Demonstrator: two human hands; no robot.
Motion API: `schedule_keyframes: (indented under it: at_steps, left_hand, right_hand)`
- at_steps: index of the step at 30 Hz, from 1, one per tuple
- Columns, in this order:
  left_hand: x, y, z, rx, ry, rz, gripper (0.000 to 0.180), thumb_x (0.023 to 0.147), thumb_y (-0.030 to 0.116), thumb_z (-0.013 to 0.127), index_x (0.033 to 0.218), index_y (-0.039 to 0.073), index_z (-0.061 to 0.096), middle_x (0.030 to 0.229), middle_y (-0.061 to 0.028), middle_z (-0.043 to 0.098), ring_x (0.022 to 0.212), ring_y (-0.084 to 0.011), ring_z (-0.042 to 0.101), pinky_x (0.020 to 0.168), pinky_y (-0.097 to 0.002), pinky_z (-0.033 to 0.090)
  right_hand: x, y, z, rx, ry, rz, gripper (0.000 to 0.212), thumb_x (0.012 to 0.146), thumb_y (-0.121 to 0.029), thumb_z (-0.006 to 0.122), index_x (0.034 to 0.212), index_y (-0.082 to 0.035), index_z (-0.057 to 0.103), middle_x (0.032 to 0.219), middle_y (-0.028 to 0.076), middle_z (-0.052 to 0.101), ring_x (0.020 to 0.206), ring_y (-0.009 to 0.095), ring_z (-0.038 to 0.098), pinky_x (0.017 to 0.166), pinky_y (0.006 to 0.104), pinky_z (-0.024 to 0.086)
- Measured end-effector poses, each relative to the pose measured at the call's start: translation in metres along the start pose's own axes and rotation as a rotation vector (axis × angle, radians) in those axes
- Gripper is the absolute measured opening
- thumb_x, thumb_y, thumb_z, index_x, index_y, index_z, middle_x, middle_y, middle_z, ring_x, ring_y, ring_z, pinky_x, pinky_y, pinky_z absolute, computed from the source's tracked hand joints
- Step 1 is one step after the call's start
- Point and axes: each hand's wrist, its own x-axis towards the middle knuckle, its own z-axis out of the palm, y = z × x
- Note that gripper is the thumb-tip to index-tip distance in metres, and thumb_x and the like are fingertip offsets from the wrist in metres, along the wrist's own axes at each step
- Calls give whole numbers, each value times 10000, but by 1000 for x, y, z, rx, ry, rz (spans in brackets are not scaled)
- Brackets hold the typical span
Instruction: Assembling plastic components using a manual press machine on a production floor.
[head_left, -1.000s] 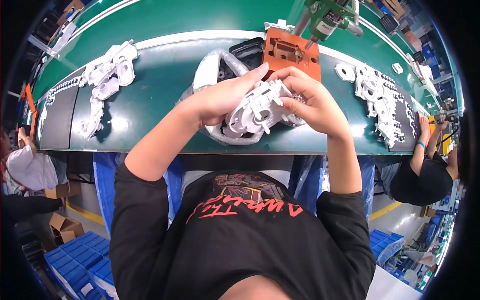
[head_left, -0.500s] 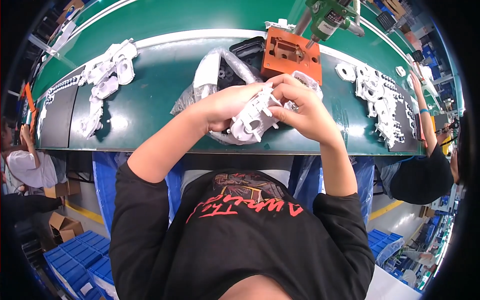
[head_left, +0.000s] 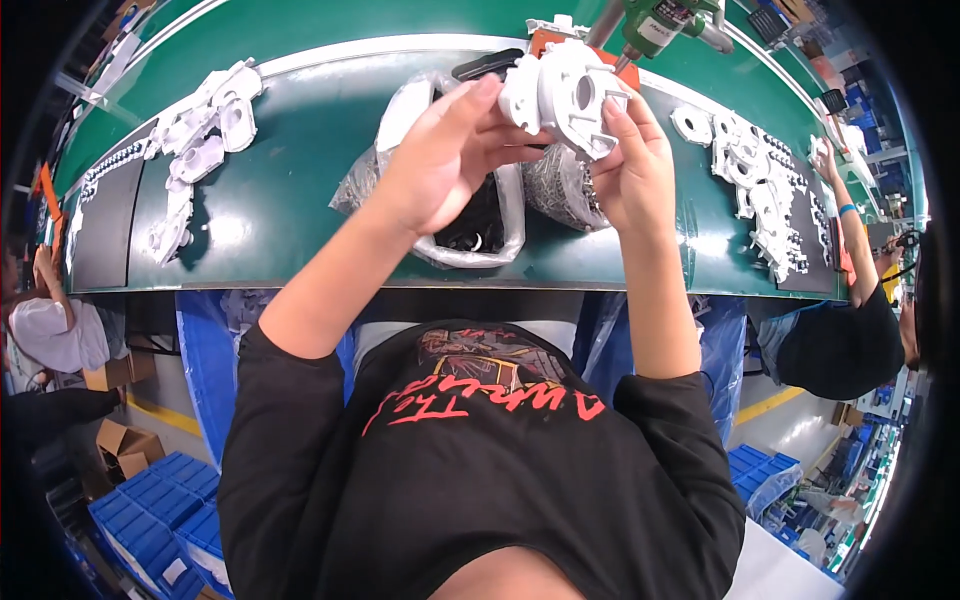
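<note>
A white plastic housing (head_left: 575, 98) with a round hole and several posts is held up over the back of the bench. My right hand (head_left: 635, 165) grips its right side, thumb on the front face. At its left end is my left hand (head_left: 445, 150), the thumb raised along the edge and the fingers curved under it. Part of an orange fixture (head_left: 627, 72) shows behind the housing. The green drill press head (head_left: 660, 28) stands just above. Below my hands, an open plastic bag (head_left: 510, 235) holds small black parts.
Another clear bag (head_left: 565, 190) of small metal pieces stands beside the first. White housings lie in groups at left (head_left: 195, 160) and right (head_left: 745, 160) on the green bench (head_left: 300, 200). Blue crates (head_left: 150, 510) are on the floor. A person in black (head_left: 840, 345) works at right, another at left.
Both hands have lifted the housing up and away from me, toward the fixture, and turned it. The bags they covered are now visible. My left-hand fingers are spread wider.
</note>
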Motion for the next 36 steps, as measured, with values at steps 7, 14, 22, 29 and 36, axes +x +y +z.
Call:
schedule_keyframes:
  at_steps: [7, 14, 22, 29, 36]
  left_hand:
    - [3, -19, 9, 371, 87, 422, 214, 898, 108, 580, 1045, -37, 522, 1002, -96, 614, 931, -128, 574, 851, -271, 447]
    - [15, -16, 24, 541, -25, 348, 301, 892, 74, 572, 1150, -21, 451, 1083, -113, 581, 918, -124, 583, 774, -239, 473]
    - [87, -6, -13, 1735, -158, 883, 134, 793, 72, 588, 924, 58, 562, 797, -100, 626, 815, -255, 641, 644, -347, 503]
    - [162, -52, -55, 2008, -492, 920, 98, 793, 157, 564, 872, 100, 566, 888, -91, 603, 851, -284, 614, 677, -377, 510]
    - [168, -47, -63, 1886, -583, 924, 135, 826, 188, 597, 832, 55, 577, 851, -97, 572, 789, -272, 588, 679, -379, 472]
  right_hand:
    - [-9, 11, 12, -459, 90, -160, 235, 913, -159, 550, 1090, -6, 528, 933, 28, 616, 773, 70, 554, 670, 197, 441]
    - [-19, 9, 1, -494, 17, -74, 236, 888, -148, 583, 1059, 13, 555, 885, 24, 628, 745, 77, 527, 683, 219, 426]
    - [-20, -5, -46, -1222, 123, -409, 236, 808, -98, 641, 1022, -15, 589, 932, 69, 636, 833, 135, 585, 703, 259, 449]
    - [-23, -1, -60, -1320, -60, -374, 189, 752, -63, 646, 935, -30, 615, 970, 87, 587, 924, 230, 541, 799, 307, 435]
    - [-25, 4, -64, -1308, -40, -412, 163, 743, -62, 649, 903, -33, 629, 994, 91, 581, 973, 266, 514, 867, 336, 405]
